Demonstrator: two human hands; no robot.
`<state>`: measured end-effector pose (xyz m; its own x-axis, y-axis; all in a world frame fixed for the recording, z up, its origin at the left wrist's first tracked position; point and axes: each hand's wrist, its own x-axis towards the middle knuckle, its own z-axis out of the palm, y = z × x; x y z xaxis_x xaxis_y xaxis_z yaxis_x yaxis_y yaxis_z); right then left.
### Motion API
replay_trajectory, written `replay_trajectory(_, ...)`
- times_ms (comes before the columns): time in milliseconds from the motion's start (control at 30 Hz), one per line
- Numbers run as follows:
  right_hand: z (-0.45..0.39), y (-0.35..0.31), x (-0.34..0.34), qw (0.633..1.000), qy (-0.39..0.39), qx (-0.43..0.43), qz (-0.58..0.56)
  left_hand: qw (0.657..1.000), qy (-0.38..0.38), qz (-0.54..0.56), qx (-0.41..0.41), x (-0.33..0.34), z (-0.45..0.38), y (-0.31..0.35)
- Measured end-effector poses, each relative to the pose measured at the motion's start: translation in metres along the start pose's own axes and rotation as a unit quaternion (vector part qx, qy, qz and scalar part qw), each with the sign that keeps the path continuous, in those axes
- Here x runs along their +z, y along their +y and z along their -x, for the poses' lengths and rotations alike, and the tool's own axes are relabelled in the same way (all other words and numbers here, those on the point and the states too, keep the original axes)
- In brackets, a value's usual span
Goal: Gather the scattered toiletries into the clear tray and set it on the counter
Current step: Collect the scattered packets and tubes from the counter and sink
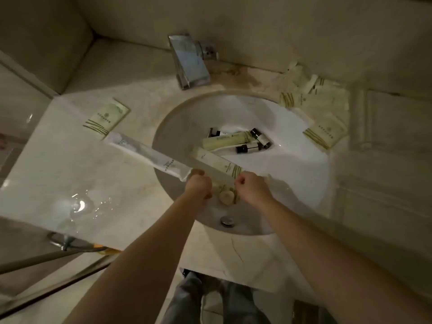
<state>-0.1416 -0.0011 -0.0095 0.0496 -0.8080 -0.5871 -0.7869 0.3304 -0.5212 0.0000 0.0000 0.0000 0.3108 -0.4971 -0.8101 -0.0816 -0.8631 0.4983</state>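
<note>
My left hand (198,186) grips the near end of a long white packet (149,155) that reaches up-left over the counter. My right hand (253,187) pinches the striped end of a long cream packet (217,163) above the sink (292,174). Between the hands are small round cream items (226,195); I cannot tell whether either hand holds them. In the basin lie a cream tube (225,139) and small black-capped bottles (260,137). A clear glinting shape (78,206) on the left counter may be the tray.
A square sachet (106,118) lies on the counter to the left of the basin. Several cream sachets (314,100) and one more (326,134) sit to the right. The chrome faucet (189,63) stands behind the sink, and the drain (226,221) is near me.
</note>
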Motion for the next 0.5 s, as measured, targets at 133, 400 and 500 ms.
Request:
replay_trajectory(133,-0.021,0.002,0.005,0.999,0.018,0.001,0.043,1.0,0.017,-0.018,-0.016,0.006,-0.015,0.004)
replay_trajectory(400,-0.061,0.006,0.025,0.989,0.092,-0.064,0.101,0.982,0.051,-0.182,0.024,0.021,-0.031,0.006)
replay_trajectory(500,-0.074,0.011,0.032,0.984,0.101,-0.078,0.122,0.981,0.057,-0.183,0.045,0.026,-0.041,0.007)
